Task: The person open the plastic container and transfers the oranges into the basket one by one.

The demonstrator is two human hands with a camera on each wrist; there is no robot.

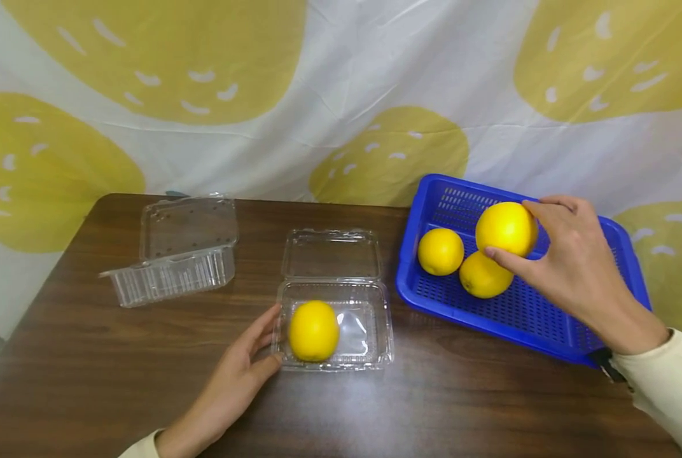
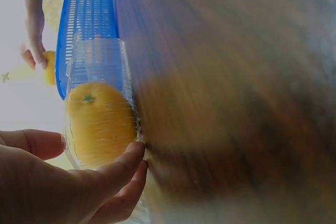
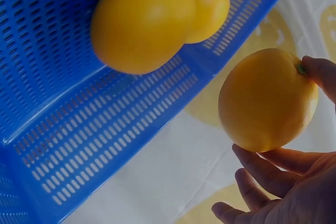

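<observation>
Above the blue basket, my right hand (image 1: 581,261) holds a yellow-orange orange (image 1: 507,229) between thumb and fingers. The right wrist view shows this orange (image 3: 268,100) with the thumb by its green stem end. Two more oranges lie in the basket, one at the left (image 1: 441,252) and one partly behind the held fruit (image 1: 486,275). My left hand (image 1: 239,369) grips the left side of an open clear plastic clamshell box (image 1: 383,324). One orange (image 1: 314,331) sits in the left half of its base; its green stem end shows in the left wrist view.
The blue perforated basket (image 1: 461,315) stands at the table's right, near the patterned cloth (image 1: 272,165) behind. A second open clear clamshell box (image 1: 172,280) stands at the back left. Brown wooden table (image 1: 118,369) extends around them.
</observation>
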